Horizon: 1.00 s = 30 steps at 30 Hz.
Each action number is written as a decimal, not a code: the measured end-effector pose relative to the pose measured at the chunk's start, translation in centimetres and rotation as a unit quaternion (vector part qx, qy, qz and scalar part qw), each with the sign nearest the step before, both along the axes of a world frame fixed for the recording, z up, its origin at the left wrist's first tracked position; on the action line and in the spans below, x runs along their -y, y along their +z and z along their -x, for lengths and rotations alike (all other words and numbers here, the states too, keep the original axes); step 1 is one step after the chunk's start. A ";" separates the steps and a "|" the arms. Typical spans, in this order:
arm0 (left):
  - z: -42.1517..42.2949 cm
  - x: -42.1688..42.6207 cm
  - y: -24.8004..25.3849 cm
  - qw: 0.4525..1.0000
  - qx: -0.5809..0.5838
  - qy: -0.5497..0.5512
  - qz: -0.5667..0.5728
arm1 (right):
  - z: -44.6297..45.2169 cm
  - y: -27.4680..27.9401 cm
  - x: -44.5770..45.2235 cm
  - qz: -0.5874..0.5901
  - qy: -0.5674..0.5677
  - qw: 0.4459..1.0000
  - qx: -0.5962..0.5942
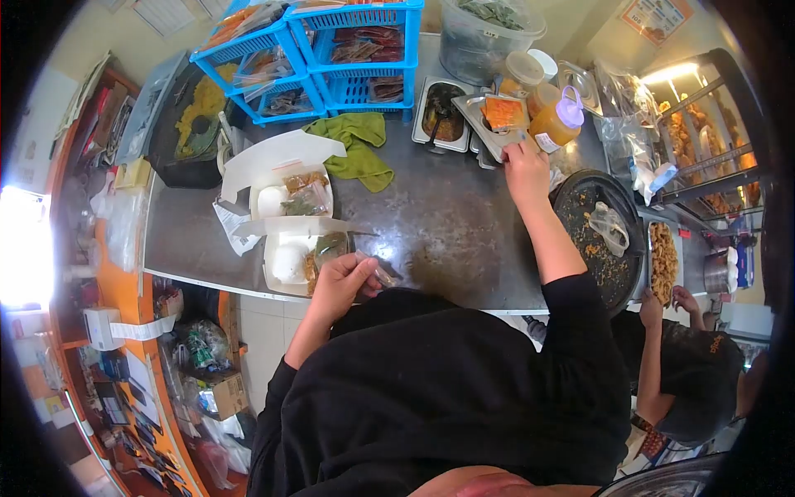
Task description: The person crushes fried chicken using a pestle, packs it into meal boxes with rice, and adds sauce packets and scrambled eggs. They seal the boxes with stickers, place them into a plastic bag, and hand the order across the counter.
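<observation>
My left hand [341, 283] is closed on a small clear sachet [383, 275] at the table's front edge, its contents unclear. Just left of it, an open white takeaway box [273, 263] holds a white mound like rice, browned food and a small packet. Behind that stands a second open box [255, 201] with similar food and a packet. Farther right, my right hand [527, 170] has its fingers closed at the near edge of a metal lid [482, 124]. Orange packets [503, 113] lie on this lid. Beside it sits a metal pan [447, 98] with sauce and a dark ladle.
Blue stacked baskets [364, 70] of packets stand at the back, near a green cloth [356, 149]. A sauce bottle [556, 124] and a round black tray [592, 269] with crumbs and tongs are on the right. A co-worker's hands [654, 306] hold a food tray [662, 257].
</observation>
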<state>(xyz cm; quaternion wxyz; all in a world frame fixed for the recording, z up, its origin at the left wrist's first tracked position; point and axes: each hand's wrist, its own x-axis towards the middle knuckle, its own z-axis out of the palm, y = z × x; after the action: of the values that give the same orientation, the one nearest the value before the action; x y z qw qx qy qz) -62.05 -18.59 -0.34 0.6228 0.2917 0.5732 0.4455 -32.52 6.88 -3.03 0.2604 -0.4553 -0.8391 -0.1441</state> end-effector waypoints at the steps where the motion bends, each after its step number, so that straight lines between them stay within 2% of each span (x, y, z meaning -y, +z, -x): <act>1: 0.0 0.1 0.0 1.000 0.003 0.003 0.000 | -0.2 0.1 0.3 0.009 -0.013 1.000 0.004; 4: 0.1 0.5 0.0 1.000 0.000 0.010 -0.009 | -0.2 -0.1 1.5 0.036 -0.047 0.998 0.025; 7: 0.2 0.8 0.3 1.000 -0.010 0.023 0.003 | 0.6 0.8 2.2 0.148 -0.143 0.978 0.037; 10: 0.1 1.1 0.4 1.000 -0.021 0.017 -0.011 | 0.9 3.3 2.5 0.181 -0.061 0.981 -0.039; 13: -0.3 1.3 0.4 1.000 -0.024 0.016 -0.003 | 3.8 3.6 2.9 0.181 -0.005 0.982 -0.054; 16: -0.8 1.5 1.2 1.000 -0.012 0.024 -0.006 | 7.6 0.7 2.2 0.064 0.042 0.997 0.026; 19: -0.9 2.1 1.1 1.000 -0.010 0.009 -0.016 | 9.2 -1.9 0.2 0.018 0.021 0.995 0.099; 22: -1.1 2.7 1.2 0.999 -0.009 0.006 -0.033 | 9.2 -2.3 0.1 -0.003 0.040 0.994 0.104; 30: -2.6 2.5 0.6 0.999 -0.005 -0.029 -0.020 | 6.3 -1.7 9.3 0.072 0.127 0.989 0.030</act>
<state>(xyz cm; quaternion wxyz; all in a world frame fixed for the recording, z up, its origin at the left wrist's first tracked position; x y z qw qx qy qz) -59.42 -21.09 0.24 0.6266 0.3228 0.5583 0.4377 -38.77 -2.45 -4.74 0.2183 -0.3580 -0.9057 -0.0628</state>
